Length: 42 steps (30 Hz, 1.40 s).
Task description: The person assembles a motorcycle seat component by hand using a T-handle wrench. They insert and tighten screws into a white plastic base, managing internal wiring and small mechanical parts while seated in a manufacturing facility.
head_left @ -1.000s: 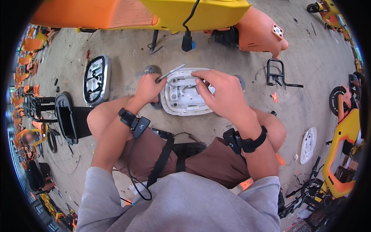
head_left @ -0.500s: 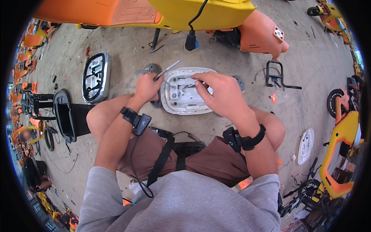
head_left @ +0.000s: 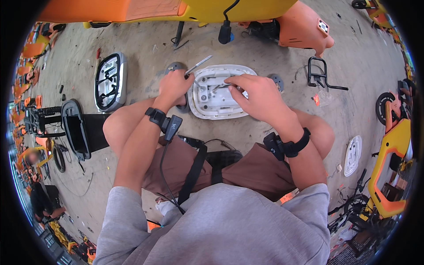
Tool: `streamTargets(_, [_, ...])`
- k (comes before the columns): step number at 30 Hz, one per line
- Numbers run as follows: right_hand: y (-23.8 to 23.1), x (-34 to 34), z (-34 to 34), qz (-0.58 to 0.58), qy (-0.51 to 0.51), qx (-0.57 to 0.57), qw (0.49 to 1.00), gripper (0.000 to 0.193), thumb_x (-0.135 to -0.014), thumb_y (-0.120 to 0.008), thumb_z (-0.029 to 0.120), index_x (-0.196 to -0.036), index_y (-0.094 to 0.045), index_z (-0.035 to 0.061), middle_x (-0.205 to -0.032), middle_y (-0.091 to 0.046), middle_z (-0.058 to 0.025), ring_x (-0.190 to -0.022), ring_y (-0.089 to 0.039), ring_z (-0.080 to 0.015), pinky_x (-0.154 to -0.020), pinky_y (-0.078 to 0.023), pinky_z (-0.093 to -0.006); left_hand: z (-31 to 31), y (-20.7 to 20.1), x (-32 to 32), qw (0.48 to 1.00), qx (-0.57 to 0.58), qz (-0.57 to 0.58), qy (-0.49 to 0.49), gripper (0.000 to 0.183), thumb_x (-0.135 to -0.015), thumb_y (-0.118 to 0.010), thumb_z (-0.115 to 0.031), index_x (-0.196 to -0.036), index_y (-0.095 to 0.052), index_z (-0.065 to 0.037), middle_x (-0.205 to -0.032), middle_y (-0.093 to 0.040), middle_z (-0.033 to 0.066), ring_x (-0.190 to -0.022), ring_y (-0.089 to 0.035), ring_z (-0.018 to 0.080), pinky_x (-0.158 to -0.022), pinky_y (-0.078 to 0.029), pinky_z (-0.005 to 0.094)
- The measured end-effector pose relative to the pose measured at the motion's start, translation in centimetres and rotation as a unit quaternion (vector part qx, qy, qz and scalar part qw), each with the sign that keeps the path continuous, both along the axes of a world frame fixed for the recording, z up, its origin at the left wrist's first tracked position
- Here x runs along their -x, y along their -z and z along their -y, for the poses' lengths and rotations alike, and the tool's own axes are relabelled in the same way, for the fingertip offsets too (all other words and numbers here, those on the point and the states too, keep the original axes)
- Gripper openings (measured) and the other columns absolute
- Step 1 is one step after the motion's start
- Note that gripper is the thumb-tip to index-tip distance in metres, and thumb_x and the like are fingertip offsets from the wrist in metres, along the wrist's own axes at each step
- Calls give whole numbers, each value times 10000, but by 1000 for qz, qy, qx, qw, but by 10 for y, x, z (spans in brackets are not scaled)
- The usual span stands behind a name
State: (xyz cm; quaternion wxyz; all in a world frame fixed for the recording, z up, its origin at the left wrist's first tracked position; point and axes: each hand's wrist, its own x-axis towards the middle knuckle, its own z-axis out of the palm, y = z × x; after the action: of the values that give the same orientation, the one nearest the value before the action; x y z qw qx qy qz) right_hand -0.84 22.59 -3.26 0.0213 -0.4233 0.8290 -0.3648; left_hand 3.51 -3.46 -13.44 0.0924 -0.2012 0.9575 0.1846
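Note:
A white oval plastic shell (head_left: 221, 114) lies on the ground in front of my knees, with its hollow, ribbed side up. Several small metal pieces (head_left: 219, 86) rest inside it. At the shell's left rim, my left hand (head_left: 176, 85) is closed around a silver metal rod-shaped tool (head_left: 202, 62). That tool points up and away to the right; its exact kind is unclear. Over the shell's right half hangs my right hand (head_left: 258, 95), thumb and index finger parted by a small gap. Their tips are beside the metal pieces, and the curled fingers are partly hidden.
Beyond the shell stands an orange and yellow scooter body (head_left: 212, 11) with a hanging black cable plug (head_left: 225, 33). A grey-rimmed shell (head_left: 110, 83) and black bin-like part (head_left: 76, 130) lie left. To the right are a black metal bracket (head_left: 319, 73) and another white shell (head_left: 352, 155).
My right fingertips have come down closer to the metal pieces inside the shell. The left hand keeps its hold on the silver tool. The whole view has shifted slightly.

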Motion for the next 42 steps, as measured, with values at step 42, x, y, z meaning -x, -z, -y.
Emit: streamTargets(42, [-9, -2, 15, 27, -26, -31, 999, 157, -879, -656, 115, -1016, -715, 67, -810, -682, -119, -717, -650, -313, -649, -518, -397, -10, -6, 11, 995, -57, -9, 87, 333, -872, -639, -293, -856, -735, 26, -820, -686, 267, -802, -679, 427, -794, -554, 480])
